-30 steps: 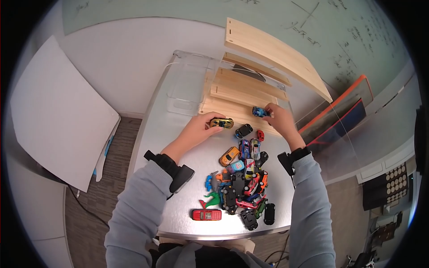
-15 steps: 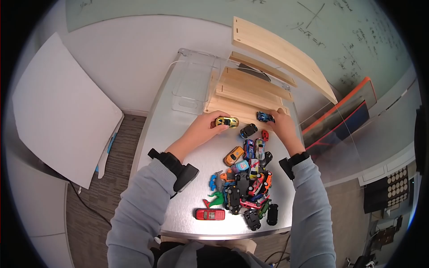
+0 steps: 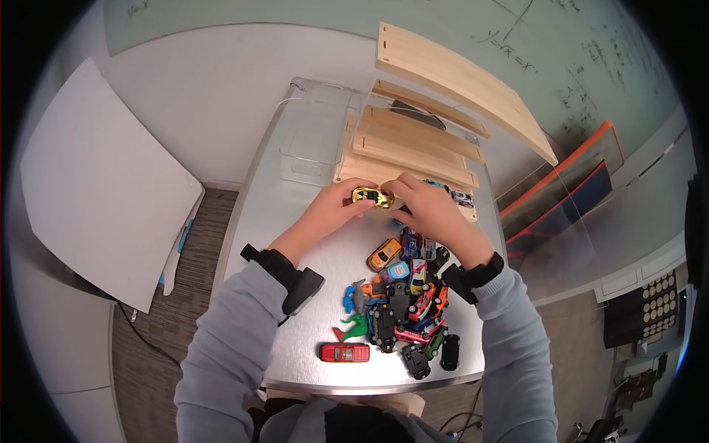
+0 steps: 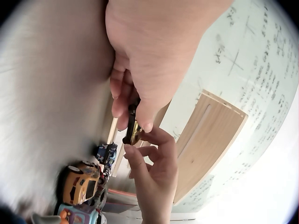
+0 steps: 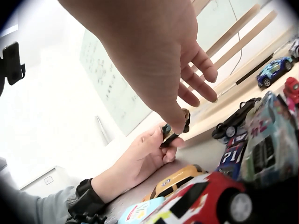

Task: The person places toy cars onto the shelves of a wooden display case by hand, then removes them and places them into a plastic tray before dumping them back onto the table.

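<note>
A gold toy car [image 3: 367,195] with dark windows is held up in front of the wooden shelf. My left hand [image 3: 330,212] grips it between thumb and fingers at its left end. From the other side my right hand [image 3: 436,212] has come to its right end, thumb and index finger pinching it there. In the left wrist view both hands meet at the car's dark underside [image 4: 130,122]. A blue toy car [image 5: 274,71] stands on the lowest board, beside a white one [image 3: 463,198]. The right hand partly hides a black car [image 5: 236,120] below.
Several toy cars lie heaped on the metal table [image 3: 295,347], with an orange car [image 3: 384,254] at the heap's upper left and a red car [image 3: 344,352] near the front edge. A clear plastic bin [image 3: 306,173] stands left of the wooden shelf [image 3: 413,155].
My right hand has let go of the blue car, leaving it on the lowest board, and moved left to the gold car. The left hand keeps its hold on the gold car.
</note>
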The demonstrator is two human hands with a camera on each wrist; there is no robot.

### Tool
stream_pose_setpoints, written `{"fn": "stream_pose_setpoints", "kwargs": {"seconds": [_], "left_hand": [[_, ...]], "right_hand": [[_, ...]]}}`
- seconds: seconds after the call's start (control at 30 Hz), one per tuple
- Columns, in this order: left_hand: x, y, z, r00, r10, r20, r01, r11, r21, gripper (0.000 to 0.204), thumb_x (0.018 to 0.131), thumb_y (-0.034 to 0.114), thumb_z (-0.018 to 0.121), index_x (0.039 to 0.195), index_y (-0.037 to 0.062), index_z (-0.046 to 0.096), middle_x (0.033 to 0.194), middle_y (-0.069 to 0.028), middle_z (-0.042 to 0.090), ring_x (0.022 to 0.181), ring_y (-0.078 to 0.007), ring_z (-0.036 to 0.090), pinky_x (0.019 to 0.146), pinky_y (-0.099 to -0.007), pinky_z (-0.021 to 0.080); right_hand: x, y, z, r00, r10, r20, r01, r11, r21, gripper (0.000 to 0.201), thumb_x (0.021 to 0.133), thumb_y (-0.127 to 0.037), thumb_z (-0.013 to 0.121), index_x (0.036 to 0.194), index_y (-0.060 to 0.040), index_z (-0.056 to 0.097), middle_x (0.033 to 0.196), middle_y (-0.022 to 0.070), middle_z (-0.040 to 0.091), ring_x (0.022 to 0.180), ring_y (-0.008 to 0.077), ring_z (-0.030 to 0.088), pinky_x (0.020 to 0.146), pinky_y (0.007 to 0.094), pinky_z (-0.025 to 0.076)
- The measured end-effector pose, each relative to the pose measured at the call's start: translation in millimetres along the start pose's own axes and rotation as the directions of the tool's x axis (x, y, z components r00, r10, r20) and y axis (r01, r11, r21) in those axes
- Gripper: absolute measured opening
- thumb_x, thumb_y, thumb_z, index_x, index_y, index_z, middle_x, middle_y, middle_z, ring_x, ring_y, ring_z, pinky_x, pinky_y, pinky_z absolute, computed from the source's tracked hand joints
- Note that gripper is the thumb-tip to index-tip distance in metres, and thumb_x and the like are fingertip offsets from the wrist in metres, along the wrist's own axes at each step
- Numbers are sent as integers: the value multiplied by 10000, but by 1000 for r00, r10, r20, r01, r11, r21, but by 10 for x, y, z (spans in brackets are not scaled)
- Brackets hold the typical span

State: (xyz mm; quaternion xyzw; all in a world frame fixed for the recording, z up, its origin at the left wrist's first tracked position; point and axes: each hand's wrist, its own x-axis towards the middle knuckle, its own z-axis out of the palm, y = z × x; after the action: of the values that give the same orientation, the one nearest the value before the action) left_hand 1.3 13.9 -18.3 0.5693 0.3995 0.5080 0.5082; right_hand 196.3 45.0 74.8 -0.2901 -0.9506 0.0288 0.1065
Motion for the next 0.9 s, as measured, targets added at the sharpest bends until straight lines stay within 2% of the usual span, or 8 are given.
{"fn": "stream_pose_setpoints", "kwargs": {"seconds": [0.07, 0.2, 0.27, 0.37, 0.43, 0.47, 0.53, 0.9], "left_hand": [[-1, 12, -13, 998, -24, 66, 25, 1000, -13, 332, 894, 101, 615, 1208, 19, 545, 1007, -53, 656, 858, -97, 633, 702, -238, 500], [-12, 42, -10, 995, -46, 88, 50, 998, -41, 344, 910, 115, 594, 1233, 19, 525, 1009, -54, 656, 885, -96, 618, 719, -239, 489], [-10, 14, -7, 996, 27, 91, -16, 993, -116, 341, 942, 162, 545, 1258, 37, 508, 980, -50, 661, 858, -98, 600, 732, -247, 480], [-12, 18, -40, 999, -20, 38, 21, 1000, -23, 331, 970, 209, 491, 1263, 57, 506, 942, -45, 664, 829, -104, 584, 746, -257, 473], [-12, 7, -42, 998, -11, 59, 11, 1000, -4, 325, 974, 223, 479, 1256, 65, 513, 927, -42, 663, 812, -105, 577, 747, -259, 472], [-8, 0, -43, 997, -2, 80, 1, 1000, 18, 320, 979, 238, 467, 1248, 72, 520, 912, -40, 663, 794, -105, 570, 748, -261, 471], [-10, -8, -42, 997, -6, 78, 5, 1000, 21, 312, 981, 237, 463, 1237, 72, 528, 903, -38, 662, 798, -104, 571, 751, -260, 470], [-14, 20, -28, 997, -27, 74, 24, 999, 33, 281, 988, 234, 440, 1157, 58, 580, 875, -43, 659, 806, -105, 582, 758, -255, 473]], "right_hand": [[54, -37, 63, 1000, 14, 4, -14, 1000, 4, 331, 756, -172, 704, 1044, -92, 562, 951, 87, 578, 824, 318, 615, 687, 399, 497], [104, -31, 107, 999, 16, -46, -17, 999, -33, 290, 746, -181, 712, 980, -80, 572, 934, 93, 575, 814, 317, 614, 682, 393, 497], [107, 32, 97, 998, 36, -57, -40, 998, -58, 278, 742, -179, 714, 961, -77, 576, 917, 96, 574, 811, 318, 613, 679, 396, 496], [120, 334, 98, 992, 73, -101, -84, 990, -112, 283, 742, -197, 713, 972, -73, 603, 900, 118, 604, 813, 320, 617, 681, 409, 492], [130, 497, 98, 962, 267, -56, -272, 956, -112, 284, 753, -230, 693, 978, -68, 629, 887, 130, 651, 838, 331, 627, 726, 423, 494], [126, 557, 96, 962, 267, -57, -272, 956, -113, 284, 753, -230, 693, 978, -68, 629, 887, 130, 651, 838, 331, 627, 726, 423, 494], [121, 635, 110, 935, 354, 27, -352, 933, -75, 302, 773, -249, 683, 1028, -93, 640, 889, 144, 673, 857, 333, 634, 739, 433, 493], [65, 757, 317, 925, 380, -20, -378, 910, -173, 309, 798, -289, 673, 1060, -130, 635, 814, 159, 667, 791, 353, 634, 697, 437, 491]]}}
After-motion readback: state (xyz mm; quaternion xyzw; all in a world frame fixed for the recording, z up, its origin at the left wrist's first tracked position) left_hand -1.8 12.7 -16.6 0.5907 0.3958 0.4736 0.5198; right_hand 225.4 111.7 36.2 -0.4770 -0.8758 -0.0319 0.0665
